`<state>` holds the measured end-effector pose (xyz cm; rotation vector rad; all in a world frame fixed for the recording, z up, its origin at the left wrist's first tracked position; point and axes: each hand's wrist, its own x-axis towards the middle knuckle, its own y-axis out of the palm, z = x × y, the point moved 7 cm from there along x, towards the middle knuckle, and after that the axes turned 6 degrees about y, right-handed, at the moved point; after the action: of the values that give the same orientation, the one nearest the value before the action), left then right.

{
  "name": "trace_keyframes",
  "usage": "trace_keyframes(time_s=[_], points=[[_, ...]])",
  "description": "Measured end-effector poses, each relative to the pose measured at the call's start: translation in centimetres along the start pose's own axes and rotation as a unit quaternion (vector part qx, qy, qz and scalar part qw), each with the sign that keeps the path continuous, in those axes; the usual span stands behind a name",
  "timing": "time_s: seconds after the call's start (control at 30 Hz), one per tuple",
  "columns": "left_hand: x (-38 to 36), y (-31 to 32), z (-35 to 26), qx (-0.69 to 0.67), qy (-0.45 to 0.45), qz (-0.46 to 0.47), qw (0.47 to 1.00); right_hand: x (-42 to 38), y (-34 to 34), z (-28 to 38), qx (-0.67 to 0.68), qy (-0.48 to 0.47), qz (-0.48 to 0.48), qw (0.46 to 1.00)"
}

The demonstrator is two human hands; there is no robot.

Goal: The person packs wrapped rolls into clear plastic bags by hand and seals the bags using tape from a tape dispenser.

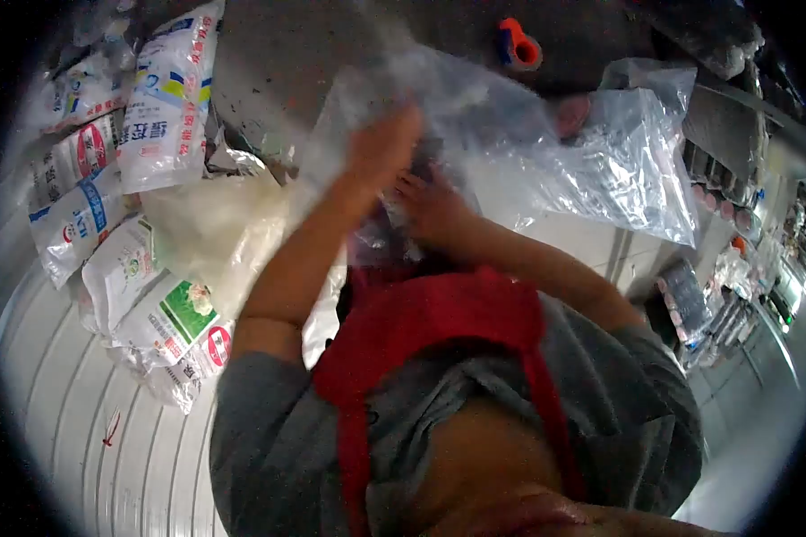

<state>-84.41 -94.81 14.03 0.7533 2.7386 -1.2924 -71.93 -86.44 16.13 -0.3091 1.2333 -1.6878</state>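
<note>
A clear plastic bag (497, 107) lies spread before me, with dark contents that I cannot make out showing through it. My left hand (385, 143) is over the bag's left part, smeared by motion, so its fingers do not show clearly. Just below and to the right, my right hand (434, 210) rests on the bag with fingers stretched out, pressing on the dark part near my red apron (430, 309). Another clear bag (622, 161), shiny and crumpled, lies to the right and seems to hold something.
An orange and blue tape dispenser (519, 46) lies at the far edge. Printed plastic sacks (166, 98) are piled on the left, beside a pale translucent bag (224, 219). Stacked wrapped packs (685, 300) stand on the right. Ribbed white panelling (72, 385) spans the lower left.
</note>
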Motion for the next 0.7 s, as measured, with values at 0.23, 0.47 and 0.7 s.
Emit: trace_keyframes(time_s=[0.23, 0.47, 0.7], points=[[-2.9, 4.8, 1.4, 0.002, -0.001, 0.025, 1.000, -3.5, -1.4, -9.7, 0.224, 0.072, 0.034, 0.971], [-1.1, 5.5, -2.3, 0.074, 0.106, 0.009, 0.992, -9.4, -13.6, -15.1, 0.411, 0.276, 0.181, 0.850], [-2.5, 5.9, -3.7, 0.129, 0.070, 0.116, 0.982, -1.6, 2.0, -47.9, 0.289, 0.504, -0.156, 0.799]])
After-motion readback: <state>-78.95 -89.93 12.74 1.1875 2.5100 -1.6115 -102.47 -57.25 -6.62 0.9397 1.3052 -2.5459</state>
